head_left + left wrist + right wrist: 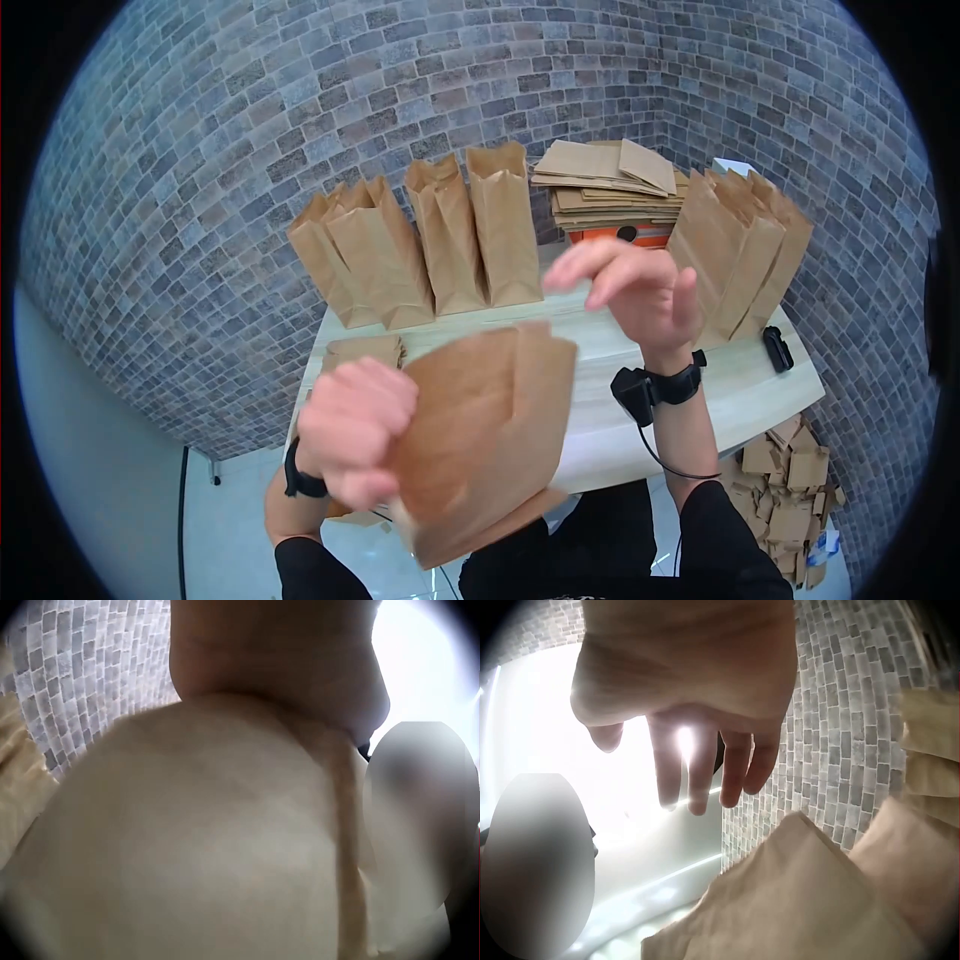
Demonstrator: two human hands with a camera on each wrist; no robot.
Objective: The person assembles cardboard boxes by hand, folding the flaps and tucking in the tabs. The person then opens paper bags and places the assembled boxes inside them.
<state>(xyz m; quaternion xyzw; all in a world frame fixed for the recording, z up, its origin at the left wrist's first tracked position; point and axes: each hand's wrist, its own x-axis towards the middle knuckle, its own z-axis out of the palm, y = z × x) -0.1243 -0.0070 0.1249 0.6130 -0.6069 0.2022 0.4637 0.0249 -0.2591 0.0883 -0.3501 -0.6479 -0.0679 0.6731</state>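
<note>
A brown paper bag (500,430) is tilted in front of the body, over the near edge of the table, blurred by motion. At its left edge my left hand (357,430) grips it with curled fingers; the fingertips are hidden. Close up in the left wrist view, the paper bag (202,825) fills most of the picture below the hand. My right hand (635,290) is raised above the table beyond the bag, apart from it, with loosely bent fingers and nothing in them. The right wrist view shows its fingers (700,776) spread, with the bag (795,900) below.
Several paper bags (375,255) stand upright along the table's back left, and more bags (745,255) at the right. Between them lies a stack of flat bags (610,190). A small black object (777,350) lies at right. Flattened brown pieces (795,490) cover the floor.
</note>
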